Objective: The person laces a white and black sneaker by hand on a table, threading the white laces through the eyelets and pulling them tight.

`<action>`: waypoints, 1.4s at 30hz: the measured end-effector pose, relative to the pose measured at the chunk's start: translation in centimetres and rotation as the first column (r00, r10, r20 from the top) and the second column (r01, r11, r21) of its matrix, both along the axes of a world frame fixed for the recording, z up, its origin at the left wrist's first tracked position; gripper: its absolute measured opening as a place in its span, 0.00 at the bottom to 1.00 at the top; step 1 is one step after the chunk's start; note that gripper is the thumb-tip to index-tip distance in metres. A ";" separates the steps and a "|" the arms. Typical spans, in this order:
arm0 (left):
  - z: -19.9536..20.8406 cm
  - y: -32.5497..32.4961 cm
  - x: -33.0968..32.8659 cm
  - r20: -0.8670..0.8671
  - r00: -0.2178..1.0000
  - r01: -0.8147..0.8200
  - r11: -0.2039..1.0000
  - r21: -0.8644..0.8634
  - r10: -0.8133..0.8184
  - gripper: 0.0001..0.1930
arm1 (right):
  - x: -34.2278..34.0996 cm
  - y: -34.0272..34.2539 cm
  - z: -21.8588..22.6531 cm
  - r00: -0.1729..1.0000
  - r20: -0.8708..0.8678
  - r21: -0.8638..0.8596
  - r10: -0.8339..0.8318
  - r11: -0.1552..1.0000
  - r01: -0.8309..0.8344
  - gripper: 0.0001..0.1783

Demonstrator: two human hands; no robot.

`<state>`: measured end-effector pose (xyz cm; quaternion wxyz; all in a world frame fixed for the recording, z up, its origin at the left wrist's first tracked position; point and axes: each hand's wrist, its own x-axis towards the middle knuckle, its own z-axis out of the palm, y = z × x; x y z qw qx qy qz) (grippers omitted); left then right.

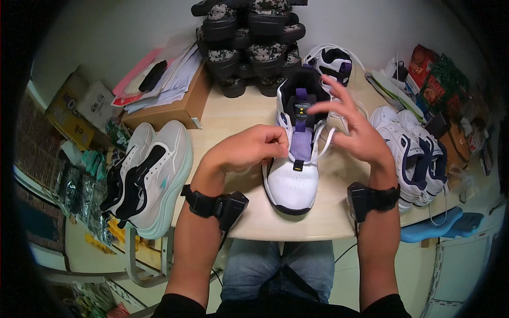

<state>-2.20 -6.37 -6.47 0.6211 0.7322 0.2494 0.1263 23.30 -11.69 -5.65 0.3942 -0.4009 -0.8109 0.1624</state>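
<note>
A white low-cut sneaker with purple mesh tongue and black rubber toe edge [295,190] stands at the middle of the pale wood-grain counter [244,225], toe toward the person. Its black rectangular tongue label [303,109] bears a yellow hourglass-like symbol and fine pale print, too small to read. A black tab [298,165] below carries a small yellow mark.

The left hand [250,148] is closed, thumb and forefinger pinching the flat white lace [322,155] beside the eyelets. The right hand [356,131] has its fingers spread apart over the sneaker's other side, the thumb near a loose loop.

At left, a pair of light grey running shoes with mint soles [168,177] bears a teal side mark; at right, a pair of white trainers with navy linings [411,153] has dark side marks. Both pairs lie well apart from the sneaker, with pale counter surface between. The toe stops short of the counter's curved front edge. Room is tighter behind, where another white-and-purple shoe [335,64] and stacked camouflage-patterned black-soled shoes [265,59] stand. Printed cartons [94,112] sit beyond the left side, their lettering unclear.
</note>
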 end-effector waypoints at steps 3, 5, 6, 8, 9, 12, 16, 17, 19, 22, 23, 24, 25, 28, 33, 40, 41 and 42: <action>1.4 0.3 -1.1 0.139 0.986 -0.082 0.991 -0.108 0.097 0.05 | -0.4 0.5 -1.1 0.995 0.055 -0.071 -0.079 0.994 0.083 0.18; 1.0 1.0 -2.4 0.286 0.932 -0.169 0.965 -0.198 0.222 0.06 | -0.8 0.5 -1.1 0.991 0.040 -0.093 -0.126 0.987 0.130 0.09; 1.1 1.2 -2.9 0.343 0.895 -0.223 0.952 -0.207 0.284 0.06 | -0.8 0.6 -1.2 0.991 0.040 -0.092 -0.125 0.987 0.128 0.09; 1.4 1.6 -3.1 0.549 0.668 -0.358 0.863 -0.356 0.503 0.05 | -0.7 0.8 -1.7 0.991 0.025 -0.088 -0.130 0.987 0.132 0.08; 1.2 2.3 -3.6 0.628 0.517 -0.438 0.810 -0.390 0.582 0.04 | -0.8 0.9 -1.7 0.991 0.024 -0.087 -0.129 0.988 0.131 0.08; 1.1 3.6 -5.1 0.654 0.151 -0.670 0.563 -0.484 0.742 0.05 | -1.0 0.9 -1.6 0.994 -0.042 -0.099 -0.101 0.990 0.096 0.08; 2.0 2.8 -4.3 0.590 0.153 -0.851 0.410 -0.330 0.793 0.06 | -1.3 0.6 -1.0 0.993 -0.066 -0.115 -0.099 0.989 0.091 0.11; 2.1 2.5 -3.7 0.529 0.320 -0.833 0.500 -0.238 0.786 0.06 | -1.2 0.5 -1.0 0.990 -0.106 -0.149 -0.093 0.986 0.077 0.12; 1.5 2.0 -2.4 0.356 0.595 -0.769 0.639 -0.007 0.721 0.05 | -0.8 0.5 -1.0 0.991 -0.096 -0.138 -0.098 0.987 0.085 0.14; 2.1 0.1 -1.0 -0.010 0.915 -0.396 0.902 0.174 0.404 0.06 | -0.9 0.6 -1.0 0.991 -0.110 -0.124 -0.079 0.990 0.065 0.15; 0.8 0.1 -0.4 0.029 0.967 -0.250 0.930 0.271 0.252 0.07 | -1.1 0.7 -1.0 0.990 -0.126 -0.124 -0.065 0.991 0.049 0.15; 0.0 0.1 0.1 0.051 0.995 -0.100 0.924 0.370 0.087 0.08 | -1.1 0.7 -1.1 0.990 -0.126 -0.124 -0.064 0.991 0.048 0.15; -0.3 0.0 0.1 0.050 0.995 -0.100 0.924 0.370 0.088 0.08 | -1.1 0.8 -1.2 0.991 -0.116 -0.118 -0.065 0.992 0.052 0.15; 0.7 -0.6 0.6 -0.109 0.994 0.010 0.960 0.279 0.021 0.09 | -0.7 0.8 -1.0 0.989 -0.132 -0.127 -0.061 0.991 0.044 0.16; 0.6 -0.6 0.5 -0.192 0.981 0.045 0.947 0.318 0.018 0.07 | -0.6 0.8 -0.9 0.980 -0.195 -0.171 -0.044 0.985 0.011 0.17; 0.6 -0.7 0.6 -0.193 0.981 0.057 0.930 0.364 0.015 0.05 | 0.0 1.7 -1.8 0.880 -0.459 -0.109 -0.123 0.991 0.082 0.14; 0.5 -0.8 0.8 -0.173 0.984 0.023 0.943 0.333 0.037 0.06 | 0.3 2.0 -2.2 0.756 -0.635 -0.125 -0.157 0.987 0.100 0.13; 0.5 -0.8 1.1 -0.154 0.986 -0.010 0.954 0.300 0.059 0.07 | 0.9 2.2 -2.6 0.753 -0.637 -0.126 -0.166 0.986 0.110 0.13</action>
